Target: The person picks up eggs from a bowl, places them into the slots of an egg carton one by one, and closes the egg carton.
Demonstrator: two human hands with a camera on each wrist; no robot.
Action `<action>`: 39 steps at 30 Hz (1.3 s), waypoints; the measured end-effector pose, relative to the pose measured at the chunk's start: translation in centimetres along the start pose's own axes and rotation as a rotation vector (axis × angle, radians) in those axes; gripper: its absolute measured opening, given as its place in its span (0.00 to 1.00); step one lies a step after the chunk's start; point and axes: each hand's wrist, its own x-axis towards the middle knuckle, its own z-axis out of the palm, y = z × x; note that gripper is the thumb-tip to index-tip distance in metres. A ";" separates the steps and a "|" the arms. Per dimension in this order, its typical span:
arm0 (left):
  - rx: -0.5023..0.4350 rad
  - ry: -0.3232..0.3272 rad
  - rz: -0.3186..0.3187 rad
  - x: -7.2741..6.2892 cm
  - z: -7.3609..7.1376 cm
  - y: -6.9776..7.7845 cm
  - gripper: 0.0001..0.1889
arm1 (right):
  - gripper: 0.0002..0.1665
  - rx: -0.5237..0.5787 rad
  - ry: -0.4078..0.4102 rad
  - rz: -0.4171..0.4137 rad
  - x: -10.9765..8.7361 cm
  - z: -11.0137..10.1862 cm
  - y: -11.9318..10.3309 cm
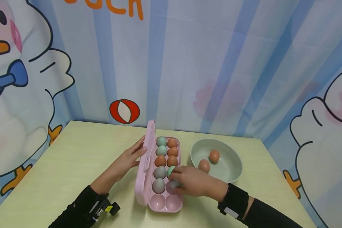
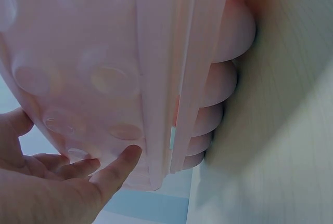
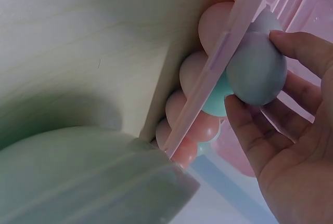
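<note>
My right hand (image 1: 192,181) pinches a grey egg (image 3: 256,68) between thumb and fingers, over the right column of a pink egg carton (image 1: 173,207). The fingers of my left hand (image 1: 128,156) lie fairly straight against the outside of the raised carton lid (image 2: 78,73), near its far end. Seated in the carton are brown eggs (image 1: 160,161), pale green eggs (image 1: 161,150) and, towards me, grey eggs (image 1: 159,186). A brighter green egg (image 1: 170,171) shows partly behind the right fingers. Bare pink cups form the nearest row.
To the carton's right stands a pale green bowl (image 1: 231,167) holding two brown eggs (image 1: 214,156). Everything is on a light yellow table (image 1: 88,148), with a printed duck curtain (image 1: 182,63) hanging behind its far edge.
</note>
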 end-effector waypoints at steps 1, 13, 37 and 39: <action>-0.001 0.000 0.003 0.0 0.0 0.0 0.35 | 0.18 -0.004 0.005 -0.007 0.0 0.0 0.0; -0.008 0.008 -0.011 -0.3 0.2 -0.3 0.35 | 0.15 -0.052 -0.028 -0.033 0.6 1.0 -0.5; -0.011 0.001 0.009 0.1 0.1 -0.2 0.35 | 0.10 0.024 -0.076 0.037 1.5 0.9 -0.8; -0.014 0.001 0.006 0.1 0.1 -0.1 0.35 | 0.08 0.018 -0.086 0.048 1.8 0.8 -1.0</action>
